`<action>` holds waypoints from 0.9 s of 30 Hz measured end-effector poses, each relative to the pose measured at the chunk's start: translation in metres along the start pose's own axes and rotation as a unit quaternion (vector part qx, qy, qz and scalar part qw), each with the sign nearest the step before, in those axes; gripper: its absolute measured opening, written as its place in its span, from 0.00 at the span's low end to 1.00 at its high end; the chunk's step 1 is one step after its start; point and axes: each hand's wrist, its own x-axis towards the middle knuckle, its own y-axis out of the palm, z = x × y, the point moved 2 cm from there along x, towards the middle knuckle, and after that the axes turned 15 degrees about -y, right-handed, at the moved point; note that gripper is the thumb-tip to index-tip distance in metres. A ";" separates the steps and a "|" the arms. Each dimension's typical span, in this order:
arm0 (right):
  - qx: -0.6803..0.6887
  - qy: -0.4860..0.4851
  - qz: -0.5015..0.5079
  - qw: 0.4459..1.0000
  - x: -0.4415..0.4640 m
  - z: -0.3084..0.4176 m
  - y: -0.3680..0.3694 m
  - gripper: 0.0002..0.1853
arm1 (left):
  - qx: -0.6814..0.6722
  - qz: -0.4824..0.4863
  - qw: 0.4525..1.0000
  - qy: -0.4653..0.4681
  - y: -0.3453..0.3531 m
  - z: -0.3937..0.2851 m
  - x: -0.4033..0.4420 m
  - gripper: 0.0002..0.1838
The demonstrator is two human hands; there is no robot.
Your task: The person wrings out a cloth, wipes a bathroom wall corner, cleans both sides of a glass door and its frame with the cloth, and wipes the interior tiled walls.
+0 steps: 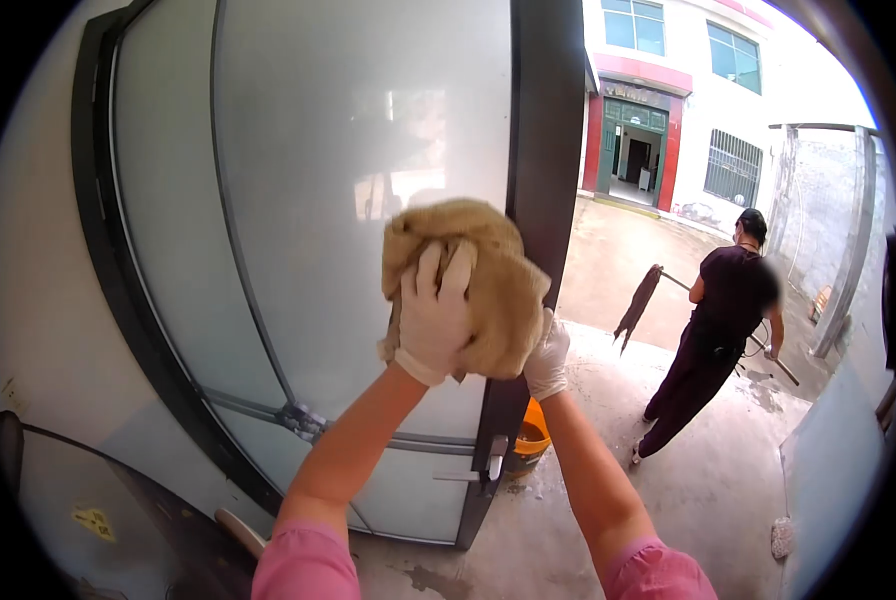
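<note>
A folded brown cloth (503, 290) lies against the frosted glass panel of a dark-framed door (318, 130). My left hand (436, 315), in a whitish glove, presses on the cloth with its fingers bent into the folds. My right hand (548, 358), gloved as well, grips the outer edge of the door beside the cloth; its fingers are partly hidden there. Below my hands, the door handle (496, 460) sticks out from the frame.
An orange bucket (536, 425) stands on the floor behind the door's edge. To the right, a person (733, 300) in dark clothes carries a mop (640, 300) in the doorway. A dark panel with a yellow sticker (93, 522) is at lower left. Beyond lies a courtyard with a building (688, 110).
</note>
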 end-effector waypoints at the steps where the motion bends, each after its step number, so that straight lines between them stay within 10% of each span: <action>1: -0.004 -0.005 -0.010 1.000 -0.001 -0.001 0.002 0.24 | -0.026 -0.015 0.999 -0.022 0.018 0.008 0.027 0.31; 6: -0.044 0.015 -0.012 0.999 -0.004 0.002 0.007 0.22 | 0.013 -0.049 0.998 0.035 0.022 0.025 0.169 0.34; 13: -0.118 -0.021 0.001 0.993 -0.008 -0.041 0.037 0.30 | 0.034 -0.063 0.997 0.032 0.054 0.034 0.161 0.44; 20: -0.100 0.002 0.035 0.994 -0.015 -0.047 0.036 0.18 | 0.117 -0.079 0.982 0.129 0.054 0.047 0.230 0.41; 27: -0.074 -0.024 0.005 0.997 -0.021 -0.053 0.010 0.29 | 0.107 -0.190 0.972 -0.088 -0.022 0.180 0.318 0.37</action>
